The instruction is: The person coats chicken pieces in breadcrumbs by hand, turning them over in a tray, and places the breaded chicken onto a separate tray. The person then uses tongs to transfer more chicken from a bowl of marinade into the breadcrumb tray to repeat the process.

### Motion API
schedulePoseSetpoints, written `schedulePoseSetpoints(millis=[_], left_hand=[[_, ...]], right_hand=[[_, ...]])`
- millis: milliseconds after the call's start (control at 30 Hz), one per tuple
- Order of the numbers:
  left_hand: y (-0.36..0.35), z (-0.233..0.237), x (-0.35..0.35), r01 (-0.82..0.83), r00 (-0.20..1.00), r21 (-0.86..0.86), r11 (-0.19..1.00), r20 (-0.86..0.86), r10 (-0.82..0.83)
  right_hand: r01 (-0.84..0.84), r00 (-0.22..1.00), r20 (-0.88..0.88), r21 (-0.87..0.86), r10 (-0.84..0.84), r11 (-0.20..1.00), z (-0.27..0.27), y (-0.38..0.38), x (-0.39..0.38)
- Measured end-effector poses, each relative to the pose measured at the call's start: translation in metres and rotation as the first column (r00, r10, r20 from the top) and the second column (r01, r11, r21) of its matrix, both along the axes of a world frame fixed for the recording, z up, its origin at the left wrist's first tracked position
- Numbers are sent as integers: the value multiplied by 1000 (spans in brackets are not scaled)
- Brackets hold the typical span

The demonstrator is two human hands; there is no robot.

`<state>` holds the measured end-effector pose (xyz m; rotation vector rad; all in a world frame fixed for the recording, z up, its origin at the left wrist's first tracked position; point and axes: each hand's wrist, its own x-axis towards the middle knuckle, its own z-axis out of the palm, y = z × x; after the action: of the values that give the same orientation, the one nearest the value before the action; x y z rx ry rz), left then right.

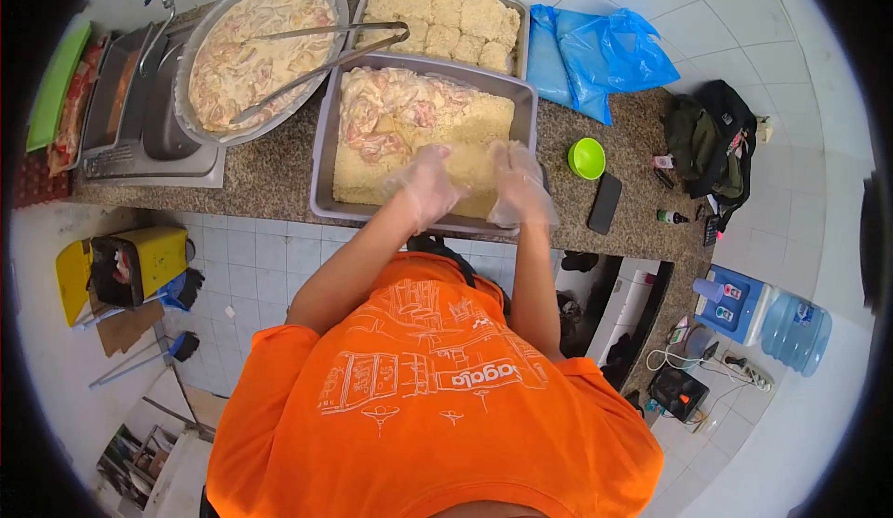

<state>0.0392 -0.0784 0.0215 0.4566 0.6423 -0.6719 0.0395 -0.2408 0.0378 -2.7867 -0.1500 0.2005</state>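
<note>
My left hand [430, 186] and my right hand [521, 183], both in clear plastic gloves, are over the front part of a grey tray [321, 169]. Their fingers are closed on opposite sides of a crumb-coated chicken piece [475, 166], whose edges blend into the breadcrumbs [488, 120] around it. Raw, batter-wet chicken pieces [377, 113] lie heaped on the crumbs at the tray's back left. Behind stands another tray [526, 39] with rows of crumb-coated pieces [451, 20].
Metal tongs [307, 76] rest across a large bowl [186, 99] of battered chicken, beside the sink [177, 169]. To the right are blue plastic bags [605, 53], a green bowl [587, 158], a black phone [605, 204] and a dark backpack [712, 141]. A yellow bin [163, 256] stands on the floor.
</note>
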Motion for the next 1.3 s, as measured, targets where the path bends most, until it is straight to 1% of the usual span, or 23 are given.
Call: schedulePoseSetpoints(millis=[33,67,133,167,200,233,267,333,400,467,600,633,667,800,900,967,1033,1100,1167,1200,1233,1267,1300], left_hand=[[7,10,-2,-17,1000,74,997,27,15],[13,7,-7,-15,1000,71,997,27,13],[28,-6,-12,-106,992,-14,994,62,107],[36,-9,-18,-108,992,-14,994,63,109],[44,-12,-25,-100,989,-51,994,101,105],[51,-15,-32,-92,985,-87,992,135,103],[59,-20,-33,-103,983,-85,991,141,115],[68,-27,-46,-107,985,-13,994,133,107],[71,-16,-49,-124,983,-41,991,132,128],[76,-18,-48,-149,979,-68,986,128,157],[76,-45,-55,-184,983,-34,982,-1,184],[77,-47,-50,-205,978,-14,979,-50,204],[79,-47,-48,-217,975,-18,976,-52,216],[82,-56,-50,-195,981,-55,979,-10,195],[84,-69,-54,-170,984,-74,983,32,173],[83,-59,-49,-176,984,-72,982,22,178],[81,-50,-51,-199,979,1,980,-44,199],[82,-58,-51,-198,980,-36,980,-24,197],[81,-58,-52,-189,982,-70,979,-3,190],[81,-52,-50,-192,981,-40,981,-10,191],[80,-47,-49,-194,981,-9,981,-18,194],[78,-43,-47,-193,981,-9,981,-19,193],[76,-40,-44,-197,978,37,980,-62,199]], right_hand=[[176,981,-100,74,-168,982,34,19,3],[179,980,-99,71,-171,981,10,16,4],[-163,891,-424,36,163,986,-75,2,14],[-165,891,-423,35,164,986,-97,-1,16],[-225,922,-294,117,250,967,-114,-1,15],[-293,933,-158,190,324,937,-122,0,17],[-305,930,-152,190,335,933,-109,6,32],[-301,856,-443,-4,268,953,-85,5,56],[-308,840,-439,96,318,946,-114,-16,83],[-629,764,-345,-211,545,748,-134,-34,94],[-751,659,-349,-263,667,605,-111,-33,106],[-534,835,-324,-284,444,796,-72,-16,103],[-272,936,-303,-293,181,917,-53,-6,98],[-396,903,-318,-363,288,843,-96,-22,93],[-462,887,-187,-373,422,805,-127,-31,86],[-373,840,-489,-208,234,904,-121,-27,84],[-348,839,-495,-173,224,922,-119,-27,77],[-317,840,-500,-139,210,938,-93,-21,68],[-526,745,-581,-212,326,824,-18,3,56],[-527,747,-579,-213,328,823,-17,3,54],[-110,826,-559,-46,66,993,-11,6,51],[338,781,-590,121,-206,934,-6,9,46],[339,780,-590,121,-207,933,1,10,42]])
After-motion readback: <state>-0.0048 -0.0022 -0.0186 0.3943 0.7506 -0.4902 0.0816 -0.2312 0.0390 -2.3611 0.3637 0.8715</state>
